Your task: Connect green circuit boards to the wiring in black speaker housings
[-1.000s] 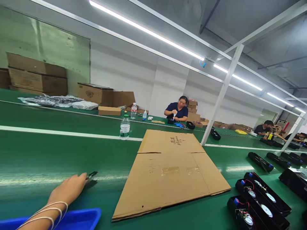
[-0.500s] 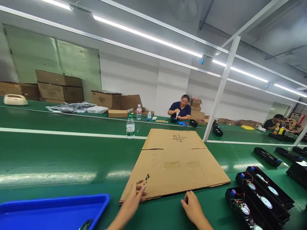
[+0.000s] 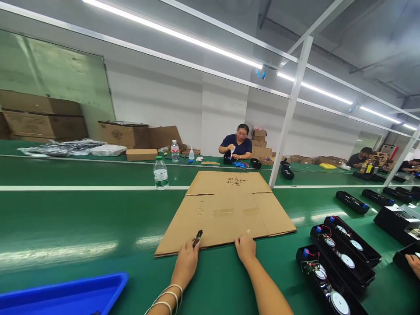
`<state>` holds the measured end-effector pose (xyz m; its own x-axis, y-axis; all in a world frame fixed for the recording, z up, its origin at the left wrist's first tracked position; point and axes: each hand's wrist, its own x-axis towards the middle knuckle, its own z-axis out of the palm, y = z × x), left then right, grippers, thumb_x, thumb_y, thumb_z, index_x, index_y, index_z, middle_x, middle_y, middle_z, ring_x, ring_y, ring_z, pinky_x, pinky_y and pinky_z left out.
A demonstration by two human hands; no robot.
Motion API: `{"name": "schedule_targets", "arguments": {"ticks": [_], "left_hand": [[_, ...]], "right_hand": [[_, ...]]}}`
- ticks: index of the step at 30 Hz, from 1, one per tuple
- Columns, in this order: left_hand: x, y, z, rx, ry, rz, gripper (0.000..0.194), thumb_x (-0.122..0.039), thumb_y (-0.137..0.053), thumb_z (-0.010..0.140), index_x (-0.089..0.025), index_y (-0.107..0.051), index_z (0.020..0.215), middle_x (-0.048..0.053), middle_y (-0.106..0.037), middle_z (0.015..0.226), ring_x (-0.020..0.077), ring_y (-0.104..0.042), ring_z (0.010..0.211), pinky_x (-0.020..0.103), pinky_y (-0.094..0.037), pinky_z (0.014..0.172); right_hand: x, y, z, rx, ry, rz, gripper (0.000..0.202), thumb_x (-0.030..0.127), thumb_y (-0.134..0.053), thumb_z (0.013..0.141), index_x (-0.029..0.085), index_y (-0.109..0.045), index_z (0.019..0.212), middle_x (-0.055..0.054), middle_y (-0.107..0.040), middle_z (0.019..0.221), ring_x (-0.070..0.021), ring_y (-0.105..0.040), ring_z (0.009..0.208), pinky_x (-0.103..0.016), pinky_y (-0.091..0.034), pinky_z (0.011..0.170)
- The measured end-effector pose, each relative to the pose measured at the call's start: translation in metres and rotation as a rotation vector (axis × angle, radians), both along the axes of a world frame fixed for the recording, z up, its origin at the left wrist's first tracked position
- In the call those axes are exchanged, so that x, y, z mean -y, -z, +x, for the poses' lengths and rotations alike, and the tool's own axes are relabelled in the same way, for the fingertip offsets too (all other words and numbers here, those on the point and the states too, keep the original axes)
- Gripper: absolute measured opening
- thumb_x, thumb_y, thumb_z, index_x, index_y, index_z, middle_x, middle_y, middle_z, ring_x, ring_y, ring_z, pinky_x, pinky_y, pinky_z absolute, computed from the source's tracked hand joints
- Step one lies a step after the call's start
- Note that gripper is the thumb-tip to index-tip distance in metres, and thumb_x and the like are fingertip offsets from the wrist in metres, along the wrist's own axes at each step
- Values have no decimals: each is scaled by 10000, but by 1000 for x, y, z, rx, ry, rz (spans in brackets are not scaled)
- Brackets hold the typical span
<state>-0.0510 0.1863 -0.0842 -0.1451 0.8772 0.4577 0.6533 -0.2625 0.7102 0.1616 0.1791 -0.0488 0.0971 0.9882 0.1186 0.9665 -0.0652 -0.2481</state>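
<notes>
- left hand (image 3: 186, 260): closed on a small dark part (image 3: 197, 238), probably a circuit board, too small to be sure; part sticks up past the fingertips, over the near edge of the cardboard; looks like a light pinch near one end, likely to keep the rest of it uncovered
- right hand (image 3: 245, 248): fingers curled in, resting at the near edge of the cardboard; cannot tell whether anything is inside; perhaps just steadying itself or the sheet
- flattened cardboard sheet (image 3: 226, 218): lies flat on the green desk (image 3: 82, 210), squarely in front of the person, both hands at its near edge; likely laid there as a soft, non-scratch work mat; handwriting on the far panel, tape strips nearer
- blue tray (image 3: 113, 286): on the desk at lower left, just beside the left arm; placement suggests easy reach for that hand; a dark bit shows inside at the frame's bottom edge, mostly cut off
- three black speaker housings (image 3: 357, 273): side by side right of the cardboard, open side up, white round drivers and red wires showing; probably faced that way for access to the insides
- green-capped water bottle (image 3: 160, 175): upright beyond the cardboard's far left corner, likely kept out of the work space
- co-worker in a dark shirt (image 3: 226, 142): seated across, bent over a black item; another person's hand (image 3: 414, 263) at right edge, by a black housing
</notes>
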Motion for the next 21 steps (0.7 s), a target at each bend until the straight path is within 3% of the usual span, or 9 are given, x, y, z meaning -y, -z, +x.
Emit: {"name": "schedule_targets", "arguments": {"ticks": [6,16,19,21], "left_hand": [[9,1,4,-87,-8,41,224,-295,-542,873,-147,-570,1040,55,-616,1014,199,-605,907,416,-507,794],[13,-10,20,-170,-114,-1,252,-296,-556,867,-152,-561,1075,64,-606,1066,196,-611,899,401,-523,767],[34,-18,21,-156,-128,41,232,-274,-536,880,-145,-558,1072,62,-615,1040,193,-616,897,394,-528,765],[62,-21,13,-157,-131,82,206,-239,-484,904,-147,-553,1076,60,-626,1014,191,-620,908,397,-528,786]], "right_hand": [[1,5,8,-19,-21,-12,213,331,-499,914,146,-583,980,-41,-602,979,-144,-591,854,-338,-505,766],[-6,12,21,-80,-61,9,224,330,-470,927,145,-581,870,-20,-603,880,-115,-576,763,-293,-490,714],[-7,14,23,-96,-73,44,274,301,-416,940,153,-552,754,-3,-589,767,-110,-556,687,-242,-440,621],[-8,15,24,-112,-80,70,313,290,-384,931,178,-508,666,-4,-580,699,-123,-552,657,-221,-382,556]]}}
